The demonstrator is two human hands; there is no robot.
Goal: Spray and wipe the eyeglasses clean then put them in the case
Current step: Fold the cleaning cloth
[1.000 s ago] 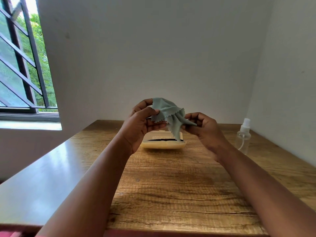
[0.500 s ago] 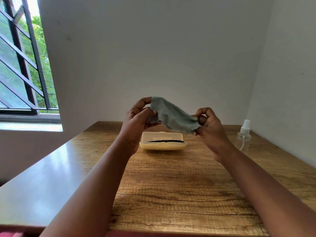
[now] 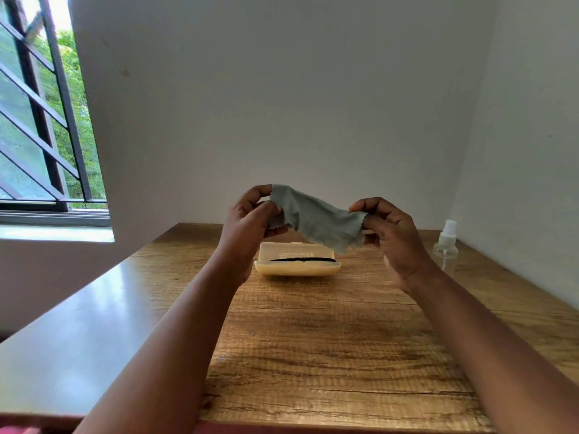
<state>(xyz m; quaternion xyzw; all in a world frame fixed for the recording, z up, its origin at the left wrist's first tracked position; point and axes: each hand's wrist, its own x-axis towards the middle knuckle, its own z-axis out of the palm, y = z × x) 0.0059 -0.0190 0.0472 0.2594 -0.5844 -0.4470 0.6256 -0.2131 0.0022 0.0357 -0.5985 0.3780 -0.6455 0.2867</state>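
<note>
A grey-green cleaning cloth (image 3: 316, 220) with a zigzag edge is stretched in the air between both hands. My left hand (image 3: 250, 223) pinches its upper left corner, my right hand (image 3: 388, 230) pinches its right edge. Below and behind the cloth, a cream eyeglass case (image 3: 296, 267) lies open on the wooden table (image 3: 313, 339). A thin dark strip (image 3: 302, 260) shows inside the case; I cannot tell whether it is the eyeglasses. A clear spray bottle (image 3: 445, 245) with a white nozzle stands at the far right of the table.
White walls close off the table at the back and the right. A barred window (image 3: 40, 120) is at the left above a sill. The table's near edge runs along the bottom of the view.
The bunched cloth has been pulled open. My right hand has moved right and my hands are farther apart, so the cloth now hangs spread between them.
</note>
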